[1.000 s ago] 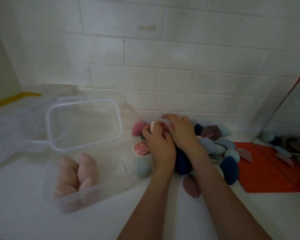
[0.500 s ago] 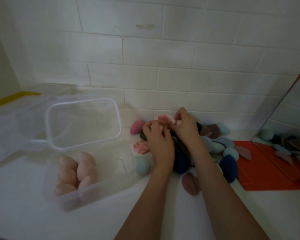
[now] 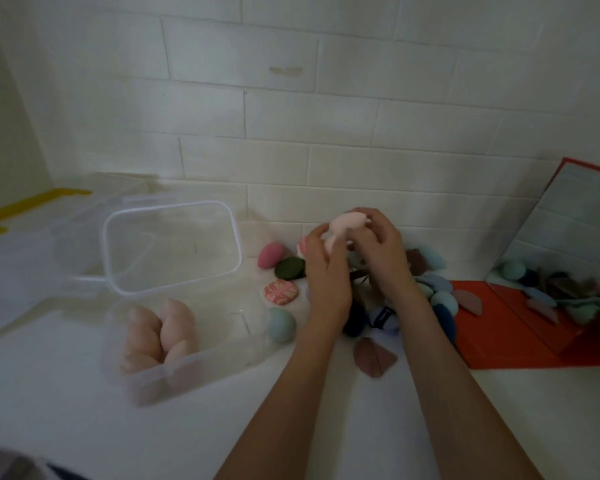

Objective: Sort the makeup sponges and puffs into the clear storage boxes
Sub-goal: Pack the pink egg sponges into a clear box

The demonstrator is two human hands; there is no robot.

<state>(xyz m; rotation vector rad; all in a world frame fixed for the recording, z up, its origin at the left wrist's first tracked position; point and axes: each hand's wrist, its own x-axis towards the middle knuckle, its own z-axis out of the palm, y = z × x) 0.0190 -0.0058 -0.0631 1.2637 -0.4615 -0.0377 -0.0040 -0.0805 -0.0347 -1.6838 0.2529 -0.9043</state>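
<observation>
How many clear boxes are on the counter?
2. One box sits nearest, holding pale sponges; an empty box stands behind it. The blurry plastic further left may be another.

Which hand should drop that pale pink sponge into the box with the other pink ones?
Probably the left hand: it already grips the pale pink sponge and is nearer the clear box.

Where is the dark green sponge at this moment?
In the head view, the dark green sponge lies on the counter left of the left hand, beside the pink sponge and right of the empty box.
</observation>
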